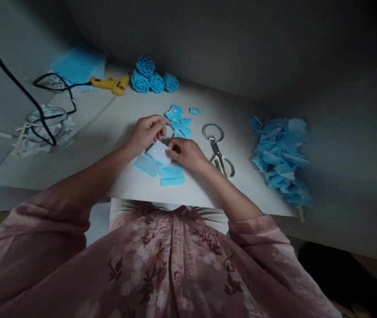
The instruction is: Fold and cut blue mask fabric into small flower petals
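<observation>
Above the front of the table, my right hand (190, 153) pinches the edge of a whitish square of thin cloth-like material (158, 151). Closed fingers on my left hand (148, 132) meet just beyond that square, beside several small blue cut pieces (184, 130); what is in their tips is too small to make out. A light blue rectangle (146, 166) lies partly under the whitish square. Nearer my body is another folded blue rectangle (172, 176). White-handled scissors (221, 162) rest right of my right hand, by a ring of thin wire or tape (213, 132).
Several blue rolled flowers (157, 82) sit at the back, with a yellow glue gun (112, 84) to their left. Its black cord (12, 70) loops over a messy coil with scraps (45, 126). Blue sheets (78, 64) lie back left; crumpled blue pieces (283, 154) are heaped right.
</observation>
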`<state>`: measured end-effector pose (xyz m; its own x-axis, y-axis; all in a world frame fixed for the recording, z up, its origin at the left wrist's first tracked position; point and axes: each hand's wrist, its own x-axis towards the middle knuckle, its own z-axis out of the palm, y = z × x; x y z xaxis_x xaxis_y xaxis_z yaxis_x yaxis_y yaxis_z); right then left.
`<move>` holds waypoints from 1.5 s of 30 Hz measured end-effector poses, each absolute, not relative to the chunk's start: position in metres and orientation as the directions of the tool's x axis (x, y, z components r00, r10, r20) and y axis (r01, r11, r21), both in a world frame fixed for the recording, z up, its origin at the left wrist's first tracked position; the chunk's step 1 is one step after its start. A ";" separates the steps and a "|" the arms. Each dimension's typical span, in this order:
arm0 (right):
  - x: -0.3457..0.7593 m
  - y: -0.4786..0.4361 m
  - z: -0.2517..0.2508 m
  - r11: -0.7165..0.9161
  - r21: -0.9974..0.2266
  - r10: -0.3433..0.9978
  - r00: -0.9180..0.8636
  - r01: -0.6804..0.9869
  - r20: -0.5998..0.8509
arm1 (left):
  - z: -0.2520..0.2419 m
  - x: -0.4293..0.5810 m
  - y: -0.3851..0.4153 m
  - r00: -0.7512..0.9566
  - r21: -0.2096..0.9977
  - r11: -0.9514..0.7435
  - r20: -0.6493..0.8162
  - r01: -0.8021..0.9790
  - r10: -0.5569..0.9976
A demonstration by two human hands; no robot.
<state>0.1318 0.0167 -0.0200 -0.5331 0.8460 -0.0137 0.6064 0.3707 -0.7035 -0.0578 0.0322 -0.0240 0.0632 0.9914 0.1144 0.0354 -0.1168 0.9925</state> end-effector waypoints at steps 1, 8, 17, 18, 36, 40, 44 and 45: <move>0.137 0.023 -0.021 0.308 -0.812 0.856 -0.517 0.496 0.009 | -0.025 -0.058 0.032 0.053 0.992 -0.123 0.121 0.031 0.991; 0.164 0.040 -0.023 -0.042 -0.999 0.928 -0.369 0.003 -0.040 | -0.032 -0.055 0.030 0.250 0.980 0.054 -0.005 -0.192 0.968; 0.165 0.025 -0.030 -0.043 -0.999 0.959 -0.280 0.002 -0.042 | -0.037 -0.056 0.024 0.340 0.998 0.011 0.013 -0.069 0.940; 0.165 0.025 -0.029 -0.033 -0.999 0.959 -0.282 0.001 -0.032 | -0.038 -0.056 0.024 0.325 0.999 -0.001 0.016 -0.046 0.945; 0.161 0.030 -0.036 0.061 -0.998 0.986 -0.159 0.008 0.059 | -0.034 -0.057 0.029 0.195 1.000 0.013 -0.014 0.007 0.981; 0.163 0.029 -0.037 0.062 -0.998 0.975 -0.214 0.001 0.060 | -0.023 -0.061 0.031 0.090 0.999 0.027 -0.024 -0.036 0.996; 0.165 0.025 -0.039 0.095 -0.990 0.927 -0.371 0.100 0.051 | -0.019 -0.066 0.037 -0.005 0.998 0.001 -0.002 -0.055 1.000; 0.165 0.025 -0.040 0.141 -0.978 0.912 -0.405 0.152 0.068 | -0.020 -0.066 0.038 -0.016 0.998 -0.002 0.001 -0.055 1.000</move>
